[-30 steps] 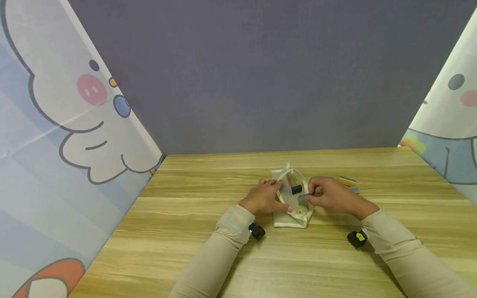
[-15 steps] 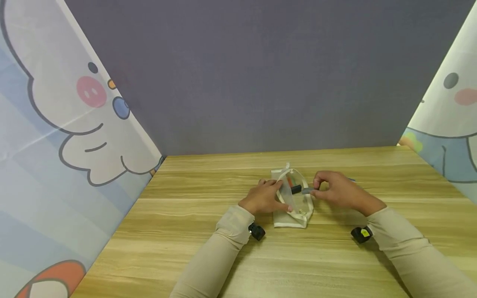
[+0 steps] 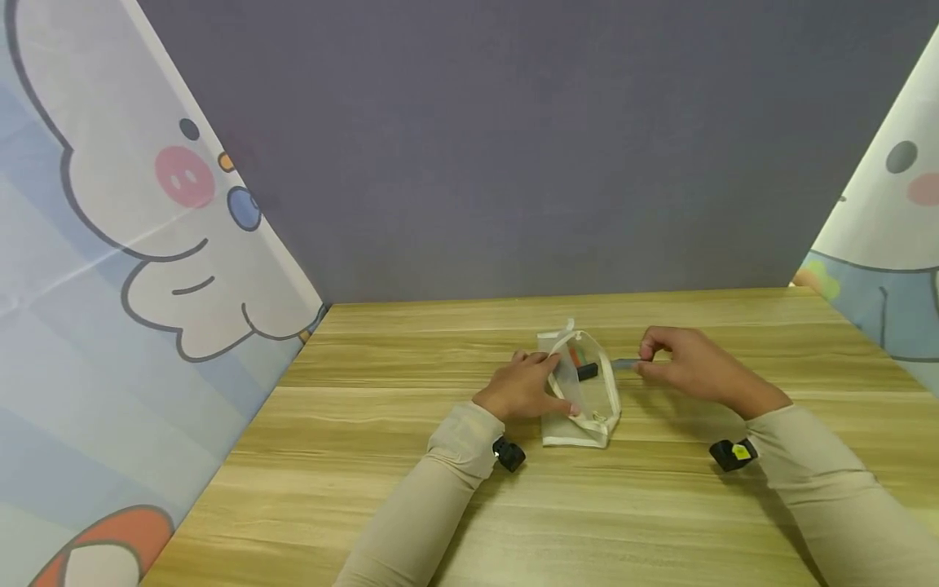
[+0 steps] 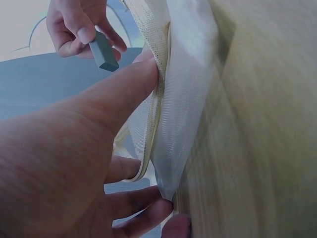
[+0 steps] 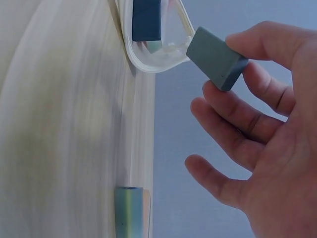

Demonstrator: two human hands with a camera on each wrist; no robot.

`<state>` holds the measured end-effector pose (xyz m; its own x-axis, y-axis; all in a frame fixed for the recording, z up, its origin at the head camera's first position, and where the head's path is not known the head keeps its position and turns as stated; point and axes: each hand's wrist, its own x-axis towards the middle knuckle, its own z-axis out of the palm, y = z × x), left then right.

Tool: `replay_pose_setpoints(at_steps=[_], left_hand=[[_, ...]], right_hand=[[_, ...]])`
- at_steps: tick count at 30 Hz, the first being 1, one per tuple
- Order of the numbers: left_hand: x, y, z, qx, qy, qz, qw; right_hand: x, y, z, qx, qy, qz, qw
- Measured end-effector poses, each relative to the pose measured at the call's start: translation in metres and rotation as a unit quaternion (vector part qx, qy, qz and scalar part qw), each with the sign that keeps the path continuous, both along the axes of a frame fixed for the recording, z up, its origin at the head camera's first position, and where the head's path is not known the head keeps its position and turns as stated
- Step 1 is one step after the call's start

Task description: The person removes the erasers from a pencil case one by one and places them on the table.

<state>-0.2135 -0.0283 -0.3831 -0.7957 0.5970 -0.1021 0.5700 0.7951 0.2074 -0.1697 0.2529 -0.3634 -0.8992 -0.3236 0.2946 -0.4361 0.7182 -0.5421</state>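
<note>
A pale mesh zipper pouch [image 3: 614, 399] lies on the wooden table with its mouth spread. My left hand [image 3: 519, 390] grips the pouch's near side, the thumb at the zipper edge and fingers on the mesh. Just right of the mouth, my right hand [image 3: 689, 363] pinches a small grey eraser-like block [image 5: 214, 55] between thumb and fingertips; its little finger is spread away. The block is apart from the pouch rim. Within the pouch show a black block [image 3: 587, 372] and an orange-red piece [image 3: 575, 356]; mesh partly veils the other contents.
A block with coloured stripes [image 5: 128, 210] lies on the table, low in the right wrist view; in the head view the right hand hides it. A grey panel [image 3: 513, 163] stands behind the table [image 3: 411, 350]. Cartoon-printed sheets [image 3: 95, 269] hang at both sides.
My right hand has drawn the grey block out of the pouch mouth and moved right with it, covering the striped blocks in the head view. My left hand has kept its hold on the pouch.
</note>
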Motion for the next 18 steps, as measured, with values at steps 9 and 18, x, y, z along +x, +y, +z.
replay_pose_setpoints(at_steps=[9,18], left_hand=[[-0.002,0.000,-0.002,0.000,-0.001,0.003,1.0000],[-0.004,0.001,-0.004,-0.004,-0.001,0.003,1.0000]], right_hand=[[-0.002,0.007,0.000,0.005,0.005,-0.005,1.0000],[-0.003,0.014,0.000,0.017,-0.002,-0.024,0.9996]])
